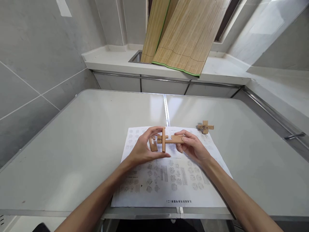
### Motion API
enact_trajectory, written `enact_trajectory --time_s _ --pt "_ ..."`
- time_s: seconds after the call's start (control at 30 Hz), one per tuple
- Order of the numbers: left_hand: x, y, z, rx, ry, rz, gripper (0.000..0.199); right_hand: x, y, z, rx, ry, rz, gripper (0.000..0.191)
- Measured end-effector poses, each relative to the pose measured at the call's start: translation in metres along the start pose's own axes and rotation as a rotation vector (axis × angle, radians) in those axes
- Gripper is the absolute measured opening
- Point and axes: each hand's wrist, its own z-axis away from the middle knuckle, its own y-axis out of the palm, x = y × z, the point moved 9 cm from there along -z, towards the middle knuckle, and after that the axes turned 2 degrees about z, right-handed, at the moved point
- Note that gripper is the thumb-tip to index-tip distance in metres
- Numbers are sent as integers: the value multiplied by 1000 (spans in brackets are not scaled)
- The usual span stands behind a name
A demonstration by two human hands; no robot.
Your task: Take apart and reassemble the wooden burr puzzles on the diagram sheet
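Note:
My left hand (142, 149) holds an upright wooden puzzle piece (163, 143), seen edge-on, between thumb and fingers. My right hand (193, 147) pinches the right end of a flat, notched wooden puzzle piece (176, 139). That piece lies crosswise and meets the upright one; whether it passes through it I cannot tell. A short wooden part with a dark mark (159, 139) shows just left of the upright piece. Close to my left palm is another notched wooden piece (153, 145), tilted; whether it is held or lies on the paper is unclear. Beneath both hands spreads a printed sheet of diagrams (173, 196).
A cross-shaped wooden puzzle (205, 127) sits at the sheet's upper right edge. The white folding table (72, 145) has a metal seam (166, 111) down its middle. Beyond it, a bamboo mat (183, 42) hangs over a white counter (113, 62) with a sink (136, 57).

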Motion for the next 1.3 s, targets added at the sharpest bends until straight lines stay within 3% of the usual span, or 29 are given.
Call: enact_trajectory --time_s 0.17,0.3,0.47,0.83,1.07,1.17,1.3 --pt "4 10 3 50 -41 -28 89 -6 18 0 129 -56 107 29" --pt "0 7 2 -3 20 -78 86 -7 17 -1 69 -57 142 32" --pt "4 13 4 46 56 -146 89 -6 23 1 94 -10 148 31" --pt "-2 9 3 27 69 -161 87 1 11 2 9 -56 215 31" --pt "-8 11 2 28 257 -371 91 -2 15 0 37 -42 242 30" --pt "-13 15 4 47 339 -460 84 -4 18 0 65 -33 270 29" --pt "-13 18 3 93 351 -528 88 -3 21 0 91 -46 277 29"
